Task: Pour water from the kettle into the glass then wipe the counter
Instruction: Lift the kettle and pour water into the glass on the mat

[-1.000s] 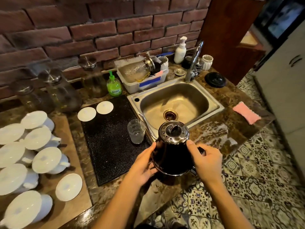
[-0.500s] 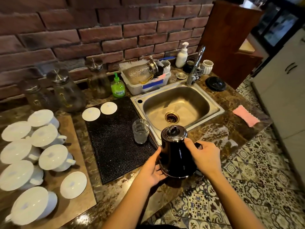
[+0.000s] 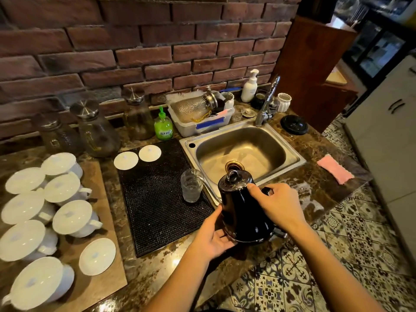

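Black kettle (image 3: 242,212) tilted toward the left, at the front edge of the worktop (image 3: 315,181), just in front of the sink (image 3: 245,152). Thin curved spout reaching up to the rim of the glass (image 3: 191,185). Whether water is running, cannot tell. Glass upright on the right edge of the black mat (image 3: 157,199), just left of the sink, clear with something at the bottom.

Right hand (image 3: 279,206) wrapped around the handle on the kettle's right side, thumb laid against the upper body near the lid. Left hand (image 3: 213,235) cupped under the lower left of the kettle, fingers curled against its base.

Pink cloth (image 3: 335,168) flat on the worktop well to the right of the sink, apart from both hands. Two small white lids (image 3: 137,156) at the far edge of the mat. White cups (image 3: 67,206) with lids crowded on a brown board at the left. Green soap bottle (image 3: 163,126) upright behind the mat, beside a grey tub (image 3: 202,122) of dishes.
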Demonstrator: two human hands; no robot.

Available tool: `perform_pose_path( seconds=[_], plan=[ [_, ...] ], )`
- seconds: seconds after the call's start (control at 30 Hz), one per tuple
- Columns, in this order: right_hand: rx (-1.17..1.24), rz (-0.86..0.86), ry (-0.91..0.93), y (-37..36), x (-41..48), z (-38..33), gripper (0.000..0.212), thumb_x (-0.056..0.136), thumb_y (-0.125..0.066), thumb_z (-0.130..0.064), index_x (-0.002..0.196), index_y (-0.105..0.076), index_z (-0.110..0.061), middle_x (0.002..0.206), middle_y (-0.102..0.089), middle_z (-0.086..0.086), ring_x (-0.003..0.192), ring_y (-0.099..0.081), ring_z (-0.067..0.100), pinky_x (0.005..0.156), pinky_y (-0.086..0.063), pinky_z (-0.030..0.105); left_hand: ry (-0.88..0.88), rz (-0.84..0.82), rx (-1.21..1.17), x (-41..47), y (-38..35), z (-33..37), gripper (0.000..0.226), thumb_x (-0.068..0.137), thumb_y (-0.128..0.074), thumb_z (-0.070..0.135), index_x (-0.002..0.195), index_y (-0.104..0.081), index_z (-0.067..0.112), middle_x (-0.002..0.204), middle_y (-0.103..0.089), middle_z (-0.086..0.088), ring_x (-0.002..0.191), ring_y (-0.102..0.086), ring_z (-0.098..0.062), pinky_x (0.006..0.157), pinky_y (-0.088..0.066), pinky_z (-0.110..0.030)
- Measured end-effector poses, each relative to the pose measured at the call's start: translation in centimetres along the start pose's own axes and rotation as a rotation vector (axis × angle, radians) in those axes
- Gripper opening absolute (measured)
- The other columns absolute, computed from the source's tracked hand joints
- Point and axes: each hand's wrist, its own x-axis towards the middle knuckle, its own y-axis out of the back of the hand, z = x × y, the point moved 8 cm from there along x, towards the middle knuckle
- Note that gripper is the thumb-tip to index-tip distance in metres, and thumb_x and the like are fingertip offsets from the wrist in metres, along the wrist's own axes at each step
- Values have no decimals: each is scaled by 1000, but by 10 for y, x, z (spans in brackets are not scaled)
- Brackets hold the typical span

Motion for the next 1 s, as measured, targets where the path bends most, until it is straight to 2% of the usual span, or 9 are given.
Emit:
perform_pose_path(
  seconds=[0.17,0.27,0.4,0.67,0.73,0.83,0.9,1.0],
  plan=[
    [-110,-33,35,9,10,-20,66,88,-66,-57,49,-31,-17,40,-35,-4,40,-37,13,45,-24,29,7,-42,-40,-1,-11,-5,46,90,-72,43,119,-67,7,127,-67,-33,122,-62,-49,108,-46,-62],
    [-152,-53,47,13,14,-31,66,89,-67,-55,45,-32,-20,36,-35,-5,39,-39,7,42,-23,21,-7,-59,-58,-2,-17,-7,44,92,-70,42,121,-68,8,127,-67,-32,122,-62,-49,108,-46,-62],
    [-183,-94,49,14,20,-42,65,90,-67,-53,46,-35,-18,41,-39,-5,43,-45,14,44,-27,25,-15,-77,-86,-6,-24,-8,42,95,-68,42,121,-65,9,132,-65,-31,124,-59,-50,107,-46,-63],
    [-329,-157,99,14,35,-71,61,93,-61,-58,55,-46,-13,52,-46,1,51,-46,17,46,-31,30,-21,-134,-171,-16,-39,-7,46,96,-66,42,129,-59,11,139,-59,-30,123,-58,-51,90,-53,-65],
    [-379,-159,98,14,39,-75,59,93,-61,-57,57,-49,-12,54,-49,0,51,-47,15,46,-30,29,-16,-149,-191,-16,-42,-7,46,95,-67,42,129,-57,13,140,-57,-30,125,-56,-52,97,-50,-67],
    [-431,-157,107,11,45,-78,59,92,-60,-60,60,-51,-12,57,-52,2,52,-50,14,46,-30,28,-14,-158,-189,-15,-43,-6,45,96,-65,43,127,-60,11,138,-59,-30,130,-54,-53,114,-36,-67],
    [-447,-161,106,9,49,-78,60,90,-59,-63,61,-52,-12,58,-53,2,54,-51,15,46,-30,28,-18,-163,-187,-16,-44,-5,46,97,-64,44,128,-61,10,138,-59,-29,130,-54,-52,117,-33,-66],
    [-444,-178,97,6,52,-80,58,89,-60,-65,64,-53,-12,61,-56,3,59,-57,20,50,-36,29,-25,-180,-213,-22,-48,-5,46,98,-63,43,129,-61,9,139,-58,-29,129,-54,-51,113,-37,-66]
  ],
)
